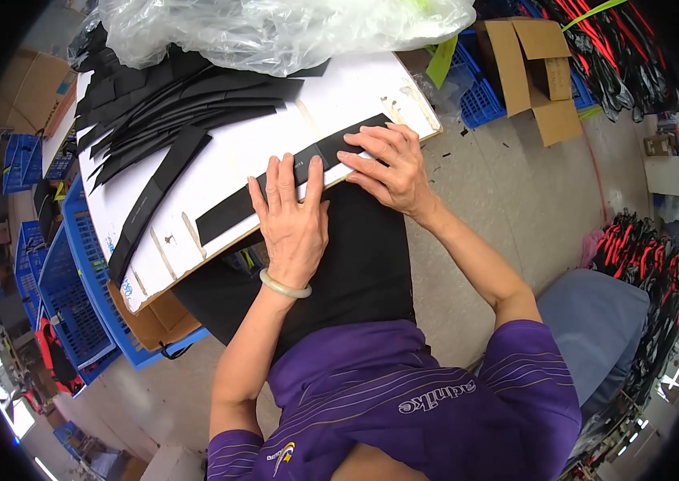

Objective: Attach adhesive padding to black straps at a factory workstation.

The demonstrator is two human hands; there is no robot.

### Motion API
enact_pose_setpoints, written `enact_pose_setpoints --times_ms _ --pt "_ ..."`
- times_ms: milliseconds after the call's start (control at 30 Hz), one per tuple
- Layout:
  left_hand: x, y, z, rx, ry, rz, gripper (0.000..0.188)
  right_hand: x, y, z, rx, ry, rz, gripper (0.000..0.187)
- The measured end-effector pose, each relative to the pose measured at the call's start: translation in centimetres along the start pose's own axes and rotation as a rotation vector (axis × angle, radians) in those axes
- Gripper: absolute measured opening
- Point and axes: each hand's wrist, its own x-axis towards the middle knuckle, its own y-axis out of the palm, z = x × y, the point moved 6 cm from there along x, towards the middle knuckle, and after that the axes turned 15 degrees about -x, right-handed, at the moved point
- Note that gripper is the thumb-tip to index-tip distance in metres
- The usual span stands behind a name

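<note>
1. The black strip (pixel 291 180) is a long, flat, matte band lying slantwise across the near edge of the white board (pixel 275 120), which serves as the worktop on the person's lap.
2. A crosswise fold or seam shows near the middle of the black strip, between the two hands; its far end reaches toward the board's right corner.
3. The left hand (pixel 293 220) lies flat on the black strip, fingers spread and pressed down, palm over the board's near edge; its grip pinches nothing. A pale bangle (pixel 285 287) sits on that wrist.
4. The right hand (pixel 388 167) rests on the black strip just beside the left hand, fingers stretched out and pressing flat, not closed around anything.
5. Further up the white board lies a fanned pile of black strips (pixel 171 104), and one longer black piece (pixel 155 200) runs down toward the board's left edge.
6. A clear plastic bag (pixel 275 28) covers the far end of the white board and hides whatever lies beneath it.
7. Left of the white board stand blue crates (pixel 75 289); beyond its right corner sits an open cardboard box (pixel 536 72) on the floor.
8. The part of the black strip under both palms is hidden, and small pale marks on it are too tiny to make out.
9. The board's underside and its support are covered by the dark cloth (pixel 355 256) on the person's lap.
</note>
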Motion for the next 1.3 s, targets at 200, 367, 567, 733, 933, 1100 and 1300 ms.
enact_pose_setpoints --times_ms 200,367,567,733,933,1100,1300 --pt "-0.2 0.3 0.2 -0.018 0.021 -0.017 0.073 -0.2 0.2 -0.2 0.001 0.007 -0.010 0.030" --pt "-0.3 0.5 0.2 -0.009 0.017 -0.028 0.074 -0.1 0.2 -0.1 -0.008 0.008 0.001 0.029" --pt "-0.3 0.7 0.2 0.047 -0.005 -0.007 0.074 0.0 0.4 0.0 -0.002 0.007 -0.005 0.029" --pt "-0.2 1.8 -0.1 0.127 -0.005 -0.041 0.064 0.2 0.2 0.1 -0.018 0.009 -0.011 0.030" --pt "-0.4 2.0 0.2 0.119 0.026 -0.129 0.048 0.1 0.5 0.0 -0.013 0.007 0.009 0.031" --pt "-0.4 2.2 0.3 0.112 0.026 -0.130 0.057 0.1 0.3 0.0 -0.032 0.002 0.009 0.031" --pt "-0.5 2.2 0.3 0.128 0.028 -0.084 0.063 0.0 0.2 0.0 -0.033 0.004 -0.007 0.031"
